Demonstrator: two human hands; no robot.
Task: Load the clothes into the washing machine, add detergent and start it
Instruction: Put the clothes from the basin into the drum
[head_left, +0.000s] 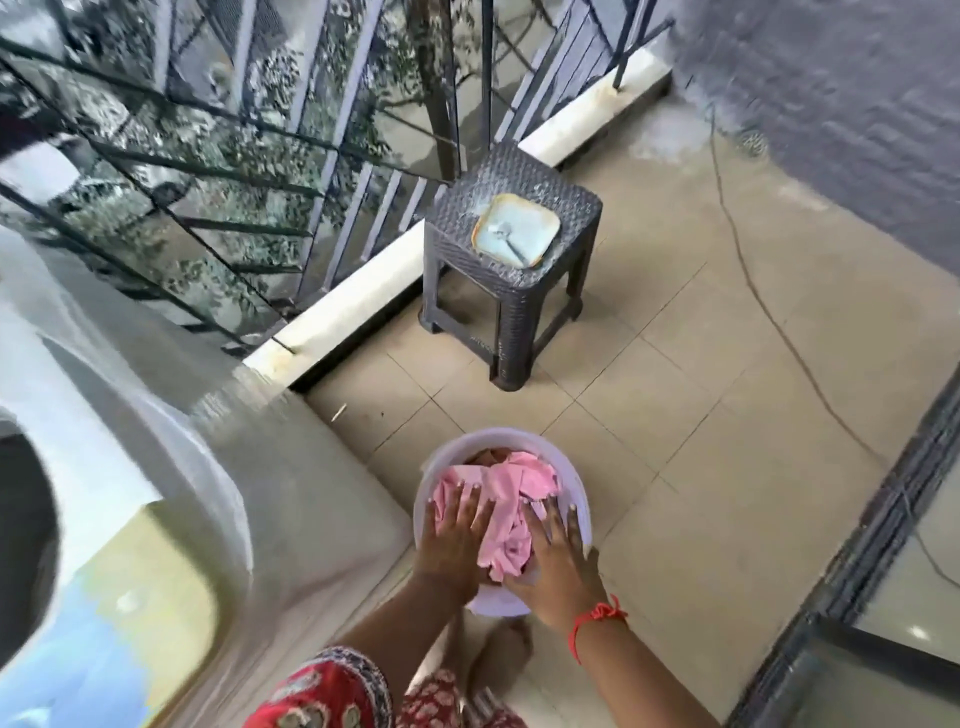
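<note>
Item 1, surroundings, placed from the white bucket (582, 512). I see a dark plastic stool (511, 291) standing on the tiled floor (701, 374) well beyond the bucket, close to the railing (291, 156). On the stool's seat lies a pale blue square tray (517, 228) with a small spoon-like piece in it; I cannot tell what it is. A thin dark cable (769, 306) runs across the floor to the right of the bucket. A glass door frame (852, 571) stands further right.

Item 2, machine. The washing machine (156, 441) stands to the left of the bucket, blurred, its dark round opening at the far left edge.

Item 3, container. The bucket sits on the floor and holds pink clothes (511, 499), bunched, with a darker garment underneath.

Item 4, hands. My left hand (454, 540) lies on the clothes at the bucket's left side, fingers spread apart and fairly straight. My right hand (558, 556), a red thread at its wrist, presses on the clothes at the right side, fingers likewise apart.
</note>
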